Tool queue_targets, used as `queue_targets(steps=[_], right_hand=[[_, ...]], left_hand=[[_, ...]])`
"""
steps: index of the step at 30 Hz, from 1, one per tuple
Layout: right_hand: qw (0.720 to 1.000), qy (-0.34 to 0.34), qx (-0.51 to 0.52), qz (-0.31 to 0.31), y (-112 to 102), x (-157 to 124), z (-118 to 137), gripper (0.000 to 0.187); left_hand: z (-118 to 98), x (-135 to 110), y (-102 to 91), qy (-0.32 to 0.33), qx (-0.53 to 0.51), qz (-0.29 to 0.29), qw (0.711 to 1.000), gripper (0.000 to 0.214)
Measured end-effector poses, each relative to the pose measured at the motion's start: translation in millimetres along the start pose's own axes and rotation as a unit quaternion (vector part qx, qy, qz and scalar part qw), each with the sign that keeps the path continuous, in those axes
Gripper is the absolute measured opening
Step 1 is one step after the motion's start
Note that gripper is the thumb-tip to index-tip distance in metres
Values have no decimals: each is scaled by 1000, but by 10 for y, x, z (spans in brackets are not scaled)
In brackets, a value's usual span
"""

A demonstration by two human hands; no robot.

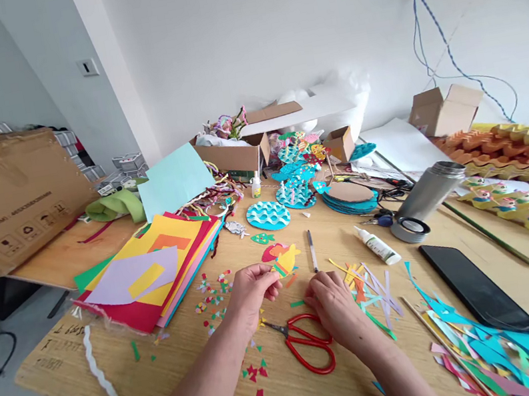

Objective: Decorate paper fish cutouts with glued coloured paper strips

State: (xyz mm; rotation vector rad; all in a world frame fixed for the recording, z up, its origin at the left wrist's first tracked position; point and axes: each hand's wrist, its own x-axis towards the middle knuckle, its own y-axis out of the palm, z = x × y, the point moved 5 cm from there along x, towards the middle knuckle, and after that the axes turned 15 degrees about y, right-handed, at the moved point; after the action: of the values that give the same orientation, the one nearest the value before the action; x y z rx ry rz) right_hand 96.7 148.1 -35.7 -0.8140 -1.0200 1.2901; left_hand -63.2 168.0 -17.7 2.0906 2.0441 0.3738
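My left hand is closed, pinching a yellow paper fish with coloured stripes near its tail. Behind that fish lie a red and orange paper fish and a green paper fish. My right hand rests low over the table with its fingers bent together. Whatever its fingertips may hold is hidden. Red-handled scissors lie between my forearms, one handle loop close beside the right hand. A pen lies just beyond the right fingers. Thin paper strips are scattered to that hand's right.
Coloured paper sheets are stacked at left. A blue disc with wavy strips lies at the back. On the right are a glue bottle, a steel flask, a black phone and paper scraps. Small confetti lies left.
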Motion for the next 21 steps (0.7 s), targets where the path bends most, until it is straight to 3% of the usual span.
queue_targets(steps=[4,9,12,17,21], right_hand=[[999,8,42,-8,-22,18,-14,14],[970,74,230,3,-138,45,-70,15],[921,126,362,70,-166,41,-68,25],[786,207,564,145,-172,-3,-38,37],[737,241,607,174,-148,-26,-33,41]], left_hand=[[24,5,-21,-11,-4,-7,1000,20],[31,10,-38,-13,-9,-13,1000,21],[27,16,-48,-8,-16,-19,1000,20],[21,41,-81,10,-26,-38,999,20],[42,59,-112,15,-23,-51,998,20]])
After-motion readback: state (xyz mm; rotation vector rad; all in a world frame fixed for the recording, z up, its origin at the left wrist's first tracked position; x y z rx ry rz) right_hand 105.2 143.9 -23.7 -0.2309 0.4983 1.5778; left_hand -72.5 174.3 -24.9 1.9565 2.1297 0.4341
